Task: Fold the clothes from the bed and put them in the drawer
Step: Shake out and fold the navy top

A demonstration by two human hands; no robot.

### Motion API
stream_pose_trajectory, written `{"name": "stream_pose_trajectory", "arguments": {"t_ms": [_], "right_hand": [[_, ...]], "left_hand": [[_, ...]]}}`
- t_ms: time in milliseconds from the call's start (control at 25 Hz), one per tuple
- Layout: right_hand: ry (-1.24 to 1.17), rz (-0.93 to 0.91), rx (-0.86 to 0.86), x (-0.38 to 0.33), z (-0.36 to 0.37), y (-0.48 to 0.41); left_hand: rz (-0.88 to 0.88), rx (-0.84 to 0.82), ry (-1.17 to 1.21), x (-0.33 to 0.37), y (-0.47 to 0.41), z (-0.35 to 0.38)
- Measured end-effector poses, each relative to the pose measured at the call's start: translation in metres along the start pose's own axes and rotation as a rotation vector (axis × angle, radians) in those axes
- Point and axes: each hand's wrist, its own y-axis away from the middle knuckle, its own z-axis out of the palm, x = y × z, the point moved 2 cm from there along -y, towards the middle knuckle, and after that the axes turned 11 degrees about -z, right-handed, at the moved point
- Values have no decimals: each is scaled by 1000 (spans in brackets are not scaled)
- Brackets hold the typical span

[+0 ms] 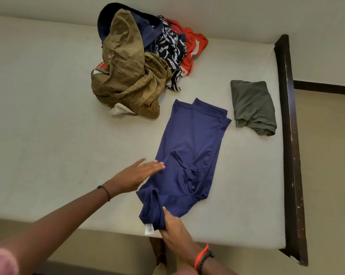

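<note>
A navy blue T-shirt [189, 147] lies lengthwise on the white mattress [48, 126], folded into a narrow strip with its collar and white label toward me. My left hand [136, 175] lies flat with straight fingers, its tips touching the shirt's left edge. My right hand [175, 233] rests on the collar end near the bed's front edge, fingers extended over the fabric. A folded grey-green garment [253, 106] sits to the right of the shirt. No drawer is in view.
A loose pile of clothes [138, 56] sits at the back: an olive shirt, a dark blue piece, a black-and-white patterned one and a red one. The dark wooden bed frame [288, 135] runs along the right side. Walls border the bed behind.
</note>
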Motion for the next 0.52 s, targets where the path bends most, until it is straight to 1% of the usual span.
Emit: {"name": "stream_pose_trajectory", "arguments": {"t_ms": [40,80,120,240,360,440,520], "right_hand": [[3,-7,-14,2,-1,2],[12,-11,-23,3,-3,5],[20,-3,-23,6,-4,7],[-43,47,-52,12,-10,13],[-94,21,-13,10,-20,27],[-136,22,-3,9,-28,39],[-169,7,-55,2,-39,51]], "left_hand": [[134,-2,-112,2,-11,12],[226,-19,-189,5,-22,25],[271,-54,-240,8,-32,36],[312,-133,-321,17,-52,58],[286,-182,-340,27,-49,58],[315,-121,-296,33,-37,56],[350,-67,-219,39,-19,62]]}}
